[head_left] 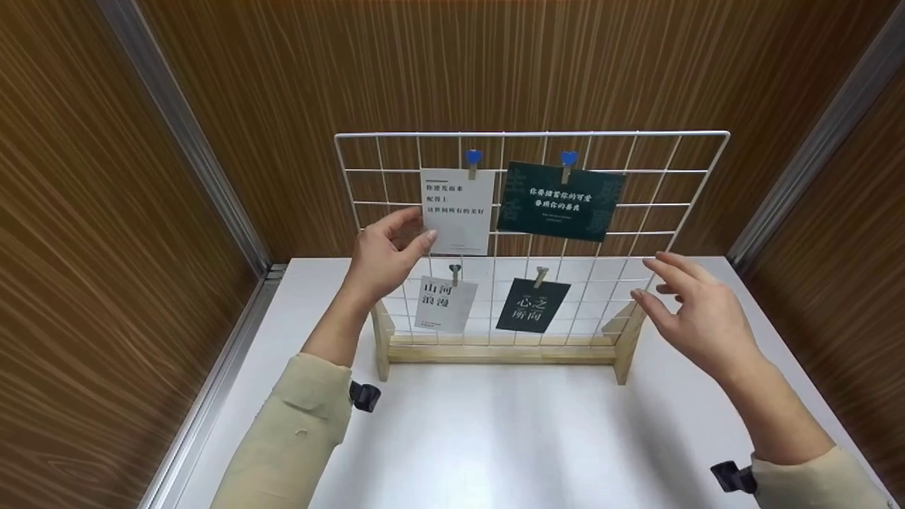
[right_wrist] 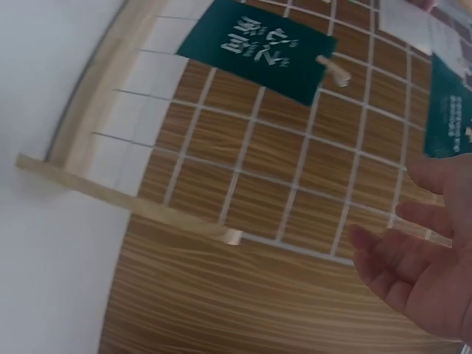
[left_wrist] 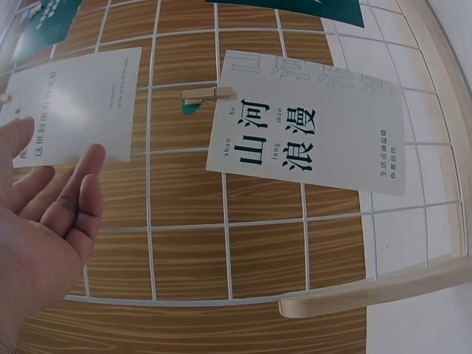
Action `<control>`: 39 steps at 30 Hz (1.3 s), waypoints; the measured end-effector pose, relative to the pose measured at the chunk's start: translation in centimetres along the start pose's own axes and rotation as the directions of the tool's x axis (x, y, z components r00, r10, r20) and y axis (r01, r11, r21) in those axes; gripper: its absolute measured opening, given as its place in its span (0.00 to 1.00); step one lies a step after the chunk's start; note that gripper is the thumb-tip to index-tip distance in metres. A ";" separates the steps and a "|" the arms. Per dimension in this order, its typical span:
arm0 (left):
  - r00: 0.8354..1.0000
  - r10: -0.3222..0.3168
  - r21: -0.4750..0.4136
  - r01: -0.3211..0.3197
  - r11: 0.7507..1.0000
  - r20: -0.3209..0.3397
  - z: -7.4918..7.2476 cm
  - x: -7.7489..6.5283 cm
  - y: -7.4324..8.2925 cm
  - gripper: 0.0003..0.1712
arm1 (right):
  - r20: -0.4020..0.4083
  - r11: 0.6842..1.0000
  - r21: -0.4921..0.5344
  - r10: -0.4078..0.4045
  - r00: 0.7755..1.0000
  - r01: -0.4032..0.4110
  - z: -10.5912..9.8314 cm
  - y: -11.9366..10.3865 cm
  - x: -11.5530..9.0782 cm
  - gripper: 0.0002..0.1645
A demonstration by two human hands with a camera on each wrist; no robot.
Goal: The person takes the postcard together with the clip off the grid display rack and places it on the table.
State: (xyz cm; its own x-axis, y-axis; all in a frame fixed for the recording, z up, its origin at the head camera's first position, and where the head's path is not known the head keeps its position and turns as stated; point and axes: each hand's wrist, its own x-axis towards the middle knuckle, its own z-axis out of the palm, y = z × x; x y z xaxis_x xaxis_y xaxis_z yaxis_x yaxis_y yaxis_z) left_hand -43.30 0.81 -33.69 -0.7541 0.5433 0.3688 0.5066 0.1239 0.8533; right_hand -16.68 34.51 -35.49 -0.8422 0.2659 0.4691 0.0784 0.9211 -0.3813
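A white wire grid panel (head_left: 532, 133) stands upright in a wooden base (head_left: 502, 355). Clipped to it are an upper white card (head_left: 458, 212), an upper dark green card (head_left: 558, 201), a lower white card (left_wrist: 302, 125) and a lower dark green card (right_wrist: 258, 48). My left hand (head_left: 385, 254) is at the upper white card's left edge, thumb and fingers apart; whether it touches the card I cannot tell. Beside the grid's right edge, my right hand (head_left: 703, 318) is held up with loosely bent fingers and nothing in it.
Blue heart clothespins (head_left: 474, 157) hold the upper cards; small wooden clothespins (left_wrist: 208, 94) hold the lower ones. The base stands on a white tabletop (head_left: 495, 431). Wood-grain panels (head_left: 452, 78) with metal edge strips enclose the back and sides.
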 end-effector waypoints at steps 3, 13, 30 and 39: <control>1.000 -0.007 -0.053 0.008 0.999 0.004 0.0 0.3 -0.2 0.23 | -0.024 0.999 0.011 -0.032 0.999 0.032 -0.7 -1.0 0.4 0.29; 0.999 -0.052 -0.224 0.047 0.974 -0.016 0.1 0.8 -0.5 0.18 | -0.023 0.997 0.021 -0.077 0.997 0.077 -1.5 -3.1 1.7 0.31; 0.995 -0.090 -0.259 0.074 0.963 -0.050 0.0 0.6 -1.2 0.16 | 0.007 0.989 0.087 -0.117 0.993 0.116 -2.6 -6.2 4.4 0.31; 0.994 -0.079 -0.250 0.094 0.964 0.070 -0.1 1.3 -0.8 0.16 | -0.015 0.975 0.118 -0.187 0.982 0.187 -3.3 -8.3 6.0 0.28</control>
State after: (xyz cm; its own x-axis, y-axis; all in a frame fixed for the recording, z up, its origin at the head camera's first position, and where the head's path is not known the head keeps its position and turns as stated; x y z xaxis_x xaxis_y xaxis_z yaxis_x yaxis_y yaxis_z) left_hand -44.80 1.31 -33.85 -0.7608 0.5884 0.2738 0.3128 -0.0371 0.9491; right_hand -20.66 29.43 -26.92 -0.8337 0.0936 0.5443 -0.1439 0.9147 -0.3777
